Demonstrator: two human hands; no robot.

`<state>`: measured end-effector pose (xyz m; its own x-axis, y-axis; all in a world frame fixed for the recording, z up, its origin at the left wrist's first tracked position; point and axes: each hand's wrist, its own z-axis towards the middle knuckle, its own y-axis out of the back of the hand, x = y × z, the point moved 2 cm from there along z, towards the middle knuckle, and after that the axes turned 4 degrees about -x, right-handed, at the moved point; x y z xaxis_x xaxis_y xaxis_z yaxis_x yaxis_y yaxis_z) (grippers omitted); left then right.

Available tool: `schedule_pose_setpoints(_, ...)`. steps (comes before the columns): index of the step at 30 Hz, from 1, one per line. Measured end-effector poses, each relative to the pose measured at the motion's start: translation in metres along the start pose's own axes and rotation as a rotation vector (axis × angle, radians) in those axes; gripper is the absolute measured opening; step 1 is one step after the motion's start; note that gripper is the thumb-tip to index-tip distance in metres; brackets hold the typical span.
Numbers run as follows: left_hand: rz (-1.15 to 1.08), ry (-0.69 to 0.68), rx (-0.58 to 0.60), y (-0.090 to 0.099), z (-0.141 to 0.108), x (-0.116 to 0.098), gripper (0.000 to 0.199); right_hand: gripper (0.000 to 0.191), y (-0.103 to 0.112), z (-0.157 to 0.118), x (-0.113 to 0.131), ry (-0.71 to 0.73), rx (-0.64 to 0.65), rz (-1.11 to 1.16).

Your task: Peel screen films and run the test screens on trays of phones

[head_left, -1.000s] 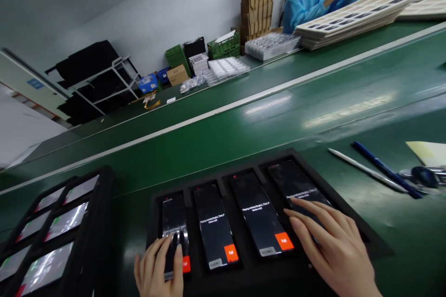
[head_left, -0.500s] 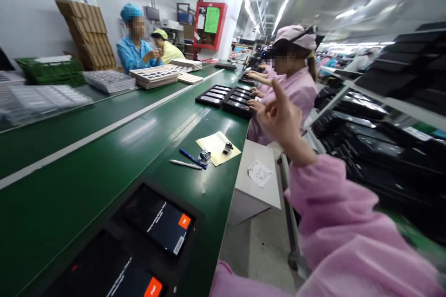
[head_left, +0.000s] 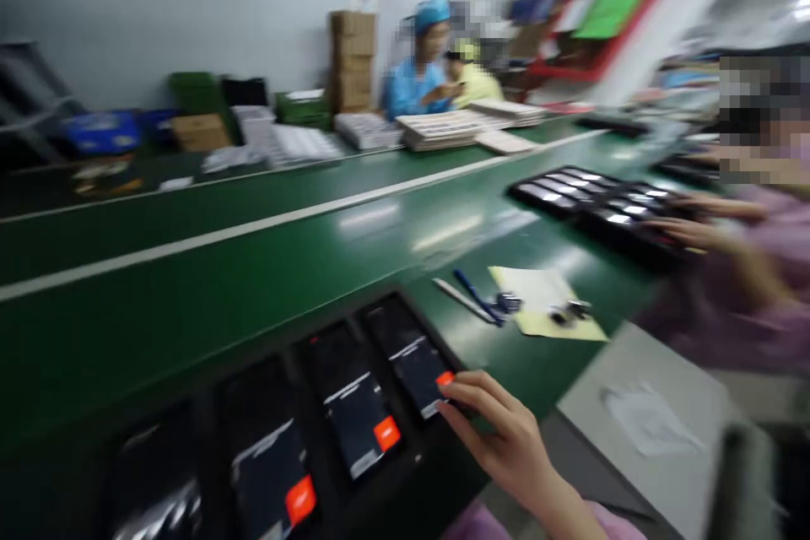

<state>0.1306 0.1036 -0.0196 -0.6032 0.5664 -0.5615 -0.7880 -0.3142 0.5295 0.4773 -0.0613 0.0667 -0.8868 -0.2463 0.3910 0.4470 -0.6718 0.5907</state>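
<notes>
"Starting at the far left, what lines the back of the bench (head_left: 190, 337)?"

"A blue crate (head_left: 101, 133), a cardboard box (head_left: 199, 133), then a person in a blue smock (head_left: 414, 89) behind stacked trays (head_left: 440, 131). It's all blurred."

"And the phones (head_left: 354, 405)?"

"Four lie side by side in a black tray (head_left: 288, 363) near the bench's front edge. Their screens are dark, and at least the right three show a line of pale text, too blurred to read. The two middle ones show an orange-red button low down."

"What about the hand?"

"The left hand (head_left: 499, 430) comes in from the bottom. Its fingers (head_left: 465, 392) are extended and slightly curved, their tips on the lower end of the rightmost phone, not closed round it."

"What's past that?"

"A strip of green bench, then a white stylus (head_left: 461, 301), a blue pen (head_left: 477, 297) and a pale yellow paper (head_left: 537, 291). Below the front edge sits a grey-topped box (head_left: 645, 413). Farther right, a co-worker's hands (head_left: 696, 224) reach over two black trays (head_left: 588, 202)."
</notes>
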Motion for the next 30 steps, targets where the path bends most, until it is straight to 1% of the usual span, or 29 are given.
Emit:
schedule_pose_setpoints(1, 0.075, 0.001, -0.096, 0.038, -0.022, -0.002, 0.039, 0.014, -0.011, -0.003, 0.012, 0.034, 0.029, 0.089)
schedule_pose_setpoints(2, 0.137, -0.009, -0.162, 0.068, -0.043, -0.011, 0.038, 0.016, -0.021, -0.004, 0.024, 0.067, 0.066, 0.174)
schedule_pose_setpoints(3, 0.179, -0.082, -0.26, 0.091, -0.061, -0.024, 0.038, 0.018, -0.032, -0.003, 0.036, 0.102, 0.11, 0.259)
schedule_pose_setpoints(4, 0.137, -0.142, -0.27, 0.105, -0.074, -0.038, 0.041, 0.02, -0.043, -0.001, 0.049, 0.138, 0.164, 0.35)
schedule_pose_setpoints(5, 0.118, -0.151, -0.222, 0.11, -0.082, -0.052, 0.04, 0.021, -0.054, -0.001, 0.063, 0.165, 0.218, 0.448)
schedule_pose_setpoints(7, 0.076, -0.147, -0.159, 0.11, -0.091, -0.073, 0.027, 0.018, -0.075, -0.003, 0.093, 0.163, 0.336, 0.677)
schedule_pose_setpoints(8, 0.046, -0.15, -0.135, 0.107, -0.094, -0.082, 0.017, 0.013, -0.085, -0.007, 0.108, 0.117, 0.405, 0.799)
schedule_pose_setpoints(9, 0.023, -0.154, -0.125, 0.104, -0.096, -0.089, 0.008, 0.009, -0.095, -0.013, 0.122, 0.039, 0.482, 0.915)
schedule_pose_setpoints(10, 0.012, -0.145, -0.123, 0.102, -0.098, -0.095, 0.013, 0.01, -0.103, -0.02, 0.135, -0.066, 0.562, 1.019)
schedule_pose_setpoints(12, 0.033, -0.082, -0.13, 0.102, -0.106, -0.101, 0.03, 0.02, -0.116, -0.037, 0.158, -0.299, 0.74, 1.192)
schedule_pose_setpoints(13, 0.053, -0.045, -0.135, 0.106, -0.111, -0.102, 0.034, 0.024, -0.12, -0.045, 0.169, -0.396, 0.82, 1.266)
schedule_pose_setpoints(14, 0.071, -0.017, -0.141, 0.111, -0.117, -0.101, 0.037, 0.028, -0.123, -0.052, 0.18, -0.462, 0.882, 1.336)
schedule_pose_setpoints(15, 0.082, -0.01, -0.149, 0.116, -0.123, -0.099, 0.038, 0.032, -0.124, -0.059, 0.19, -0.498, 0.922, 1.397)
schedule_pose_setpoints(17, 0.071, -0.045, -0.169, 0.126, -0.135, -0.093, 0.036, 0.038, -0.126, -0.069, 0.209, -0.492, 0.969, 1.476)
schedule_pose_setpoints(19, 0.041, -0.093, -0.186, 0.129, -0.142, -0.084, 0.025, 0.041, -0.13, -0.078, 0.222, -0.501, 0.994, 1.495)
schedule_pose_setpoints(21, 0.015, -0.138, -0.182, 0.124, -0.145, -0.078, 0.011, 0.054, -0.137, -0.086, 0.228, -0.565, 0.982, 1.477)
schedule_pose_setpoints(22, 0.005, -0.162, -0.17, 0.12, -0.145, -0.077, 0.01, 0.06, -0.139, -0.088, 0.229, -0.603, 0.954, 1.462)
schedule_pose_setpoints(24, -0.009, -0.224, -0.131, 0.116, -0.143, -0.076, 0.016, 0.064, -0.139, -0.091, 0.227, -0.648, 0.872, 1.416)
schedule_pose_setpoints(26, -0.012, -0.286, -0.087, 0.118, -0.14, -0.074, 0.024, 0.057, -0.129, -0.089, 0.22, -0.604, 0.83, 1.366)
schedule_pose_setpoints(28, 0.043, -0.277, -0.08, 0.126, -0.135, -0.067, 0.037, 0.04, -0.108, -0.084, 0.204, -0.48, 0.751, 1.252)
schedule_pose_setpoints(29, 0.101, -0.236, -0.095, 0.132, -0.132, -0.061, 0.039, 0.029, -0.095, -0.08, 0.191, -0.401, 0.678, 1.154)
schedule_pose_setpoints(30, 0.172, -0.188, -0.115, 0.138, -0.129, -0.054, 0.038, 0.022, -0.081, -0.074, 0.175, -0.319, 0.557, 1.016)
